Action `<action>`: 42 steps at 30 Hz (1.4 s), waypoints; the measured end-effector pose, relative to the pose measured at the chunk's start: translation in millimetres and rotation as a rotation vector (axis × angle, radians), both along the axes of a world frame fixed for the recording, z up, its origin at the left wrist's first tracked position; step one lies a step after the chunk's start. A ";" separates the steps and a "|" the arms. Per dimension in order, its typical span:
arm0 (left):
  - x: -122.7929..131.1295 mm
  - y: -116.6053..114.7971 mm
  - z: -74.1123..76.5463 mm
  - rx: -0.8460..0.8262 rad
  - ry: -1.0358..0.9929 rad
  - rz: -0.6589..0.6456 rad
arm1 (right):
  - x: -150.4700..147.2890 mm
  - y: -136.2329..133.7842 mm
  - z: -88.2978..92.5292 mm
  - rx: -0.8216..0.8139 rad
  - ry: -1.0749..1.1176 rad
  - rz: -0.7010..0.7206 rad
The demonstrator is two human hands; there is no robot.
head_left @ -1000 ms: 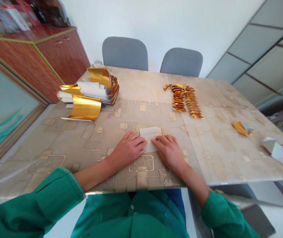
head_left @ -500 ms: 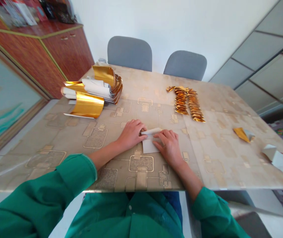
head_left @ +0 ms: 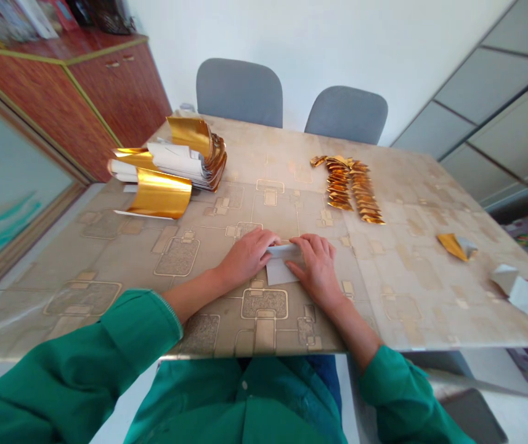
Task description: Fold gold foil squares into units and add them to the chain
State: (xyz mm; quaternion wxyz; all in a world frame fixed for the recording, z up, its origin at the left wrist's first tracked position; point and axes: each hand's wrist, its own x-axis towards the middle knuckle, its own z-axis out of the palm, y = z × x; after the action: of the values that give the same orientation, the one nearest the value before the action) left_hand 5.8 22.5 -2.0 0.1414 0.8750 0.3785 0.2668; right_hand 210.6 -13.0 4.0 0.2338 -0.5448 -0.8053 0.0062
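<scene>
A small white sheet of paper (head_left: pixel 278 270) lies on the patterned table (head_left: pixel 106 259) in front of me, its far edge lifted and folded toward me. My left hand (head_left: pixel 245 254) pinches that raised edge from the left. My right hand (head_left: pixel 316 266) grips the same edge from the right, fingers curled over it. Both hands rest on the tabletop. I wear green sleeves.
A stack of curled gold-and-white sheets (head_left: pixel 171 166) sits at the far left. Two rows of folded gold pieces (head_left: pixel 351 188) lie at the far middle. A loose gold piece (head_left: pixel 455 245) and white folded paper (head_left: pixel 513 287) lie right. Two grey chairs (head_left: pixel 240 89) stand behind.
The paper lay flat under both hands; its far edge has since been lifted and folded back toward me, with both hands moving up to grip it.
</scene>
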 end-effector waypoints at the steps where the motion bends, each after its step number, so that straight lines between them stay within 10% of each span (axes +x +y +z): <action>1: -0.4 -1.2 0.2 0.004 0.007 -0.007 | -0.4 -0.3 0.4 -0.002 0.004 -0.004; 16: -3.6 -18.6 -3.4 0.313 0.341 -0.098 | -4.7 -2.4 -1.4 -0.017 -0.178 0.009; 35: -14.8 -28.8 -2.6 0.294 0.436 -0.086 | 7.4 -3.8 1.8 -0.045 -0.213 -0.067; 42: -9.5 -33.0 8.9 0.231 0.433 -0.035 | 2.5 -16.5 0.6 -0.067 -0.099 0.252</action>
State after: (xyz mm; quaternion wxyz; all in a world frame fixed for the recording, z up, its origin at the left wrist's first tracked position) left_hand -3.7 -10.5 6.9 -0.0396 0.9285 0.3518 0.1119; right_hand 213.1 -29.5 4.6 0.1727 -0.4466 -0.8772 0.0357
